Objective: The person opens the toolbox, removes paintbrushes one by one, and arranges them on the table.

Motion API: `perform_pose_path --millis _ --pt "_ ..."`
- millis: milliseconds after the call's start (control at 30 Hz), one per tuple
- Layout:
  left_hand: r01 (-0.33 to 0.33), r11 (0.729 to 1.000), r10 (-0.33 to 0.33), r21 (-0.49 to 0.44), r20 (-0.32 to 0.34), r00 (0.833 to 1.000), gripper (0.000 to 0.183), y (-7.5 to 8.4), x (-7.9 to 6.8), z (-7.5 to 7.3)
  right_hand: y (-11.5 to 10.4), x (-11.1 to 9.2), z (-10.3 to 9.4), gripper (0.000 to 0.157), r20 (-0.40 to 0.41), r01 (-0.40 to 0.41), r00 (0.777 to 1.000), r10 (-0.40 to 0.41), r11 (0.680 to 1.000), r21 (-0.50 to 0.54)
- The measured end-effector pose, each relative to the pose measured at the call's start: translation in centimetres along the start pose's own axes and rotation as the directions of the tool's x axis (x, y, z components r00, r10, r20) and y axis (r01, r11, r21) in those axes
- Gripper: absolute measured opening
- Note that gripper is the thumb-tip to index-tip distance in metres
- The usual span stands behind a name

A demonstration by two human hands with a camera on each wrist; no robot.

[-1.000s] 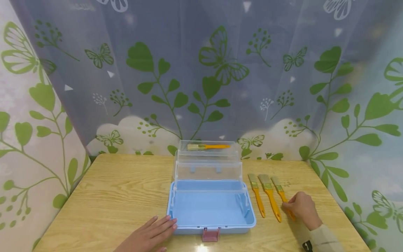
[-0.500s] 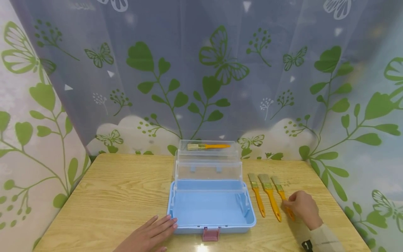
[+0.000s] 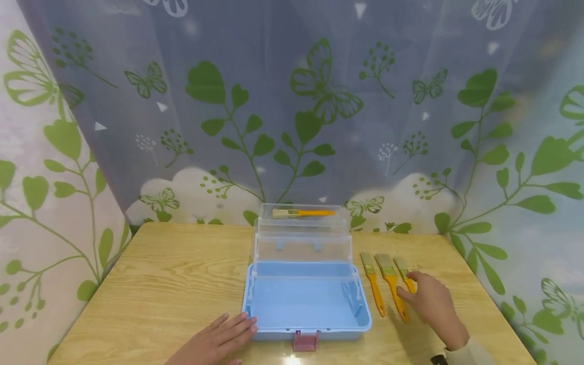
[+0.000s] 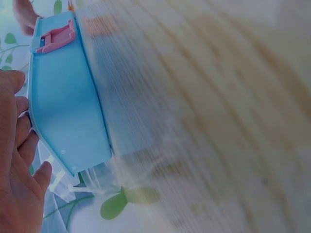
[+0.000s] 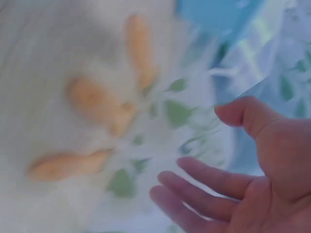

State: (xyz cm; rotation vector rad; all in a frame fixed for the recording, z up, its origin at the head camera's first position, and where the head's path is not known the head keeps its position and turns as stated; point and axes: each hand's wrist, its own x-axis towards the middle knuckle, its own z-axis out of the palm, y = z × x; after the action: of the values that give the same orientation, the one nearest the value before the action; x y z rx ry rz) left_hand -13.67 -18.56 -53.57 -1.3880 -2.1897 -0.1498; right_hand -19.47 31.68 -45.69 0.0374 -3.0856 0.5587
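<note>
My left hand (image 3: 219, 338) rests its straight fingertips on the front left corner of a light blue plastic box (image 3: 312, 334) with a pink latch (image 3: 305, 341). In the left wrist view, those fingers lie along the rim of the box (image 4: 68, 92). My right hand (image 3: 431, 304) hovers over the rightmost paintbrush (image 3: 401, 265), hiding its handle end. The right wrist view shows the right hand (image 5: 243, 174) with thumb and fingers spread, holding nothing. To its left lie a wider paintbrush (image 3: 390, 282) and a narrow paintbrush (image 3: 371, 279), bristles pointing away.
Clear tiered trays (image 3: 303, 248) stand raised at the back of the box. Another paintbrush (image 3: 310, 213) with an orange handle lies in the topmost one. The wooden table (image 3: 182, 274) is backed by a patterned curtain (image 3: 255, 101).
My right hand has left the handle end of the rightmost paintbrush, moving up and left with thumb and fingers parting. The left hand stays at the box corner.
</note>
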Motion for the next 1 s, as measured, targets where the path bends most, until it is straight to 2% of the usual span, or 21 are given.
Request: perform_pose_path --millis 133,233,300,367,467,567,633,900,1000 --pt "0.007 1.0 -0.007 -0.006 -0.002 1.0 0.072 0.0 0.0 -0.1 -2.9 -0.5 -0.8 0.049 -0.012 0.129 0.992 -0.129 0.987 0.099" --pt "0.011 1.0 -0.011 -0.017 0.014 1.0 0.075 0.0 0.0 -0.3 -4.2 -0.4 -0.8 0.046 -0.045 0.27 0.963 -0.267 0.94 0.209" --pt "0.013 1.0 -0.013 -0.018 0.026 1.0 0.078 0.0 0.0 -0.4 -4.7 0.0 -0.5 0.045 -0.096 0.39 0.921 -0.378 0.887 0.248" --pt "0.014 1.0 -0.013 -0.015 0.036 0.999 0.08 0.0 0.0 -0.5 -5.0 0.6 0.2 0.047 -0.162 0.503 0.864 -0.477 0.827 0.252" --pt "0.015 1.0 -0.015 -0.014 0.041 0.999 0.081 0.0 0.0 -0.5 -5.4 1.7 1.1 0.05 -0.241 0.612 0.79 -0.564 0.755 0.236" --pt "0.02 1.0 -0.019 -0.02 0.048 0.999 0.08 0.1 0.0 -0.6 -6.1 3.1 1.8 0.048 -0.288 0.648 0.759 -0.584 0.721 0.244" --pt "0.022 1.0 -0.021 -0.021 0.052 0.998 0.08 0.1 0.0 -0.6 -6.6 4.0 1.9 0.046 -0.302 0.654 0.754 -0.584 0.711 0.258" --pt "0.018 1.0 -0.017 -0.021 0.045 0.999 0.077 0.1 -0.1 -0.5 -8.6 7.8 1.6 0.044 -0.241 0.591 0.806 -0.54 0.721 0.362" --pt "0.021 0.999 -0.02 -0.026 0.043 0.999 0.075 0.1 -0.1 -0.5 -9.3 9.2 1.3 0.041 -0.219 0.575 0.816 -0.535 0.717 0.394"
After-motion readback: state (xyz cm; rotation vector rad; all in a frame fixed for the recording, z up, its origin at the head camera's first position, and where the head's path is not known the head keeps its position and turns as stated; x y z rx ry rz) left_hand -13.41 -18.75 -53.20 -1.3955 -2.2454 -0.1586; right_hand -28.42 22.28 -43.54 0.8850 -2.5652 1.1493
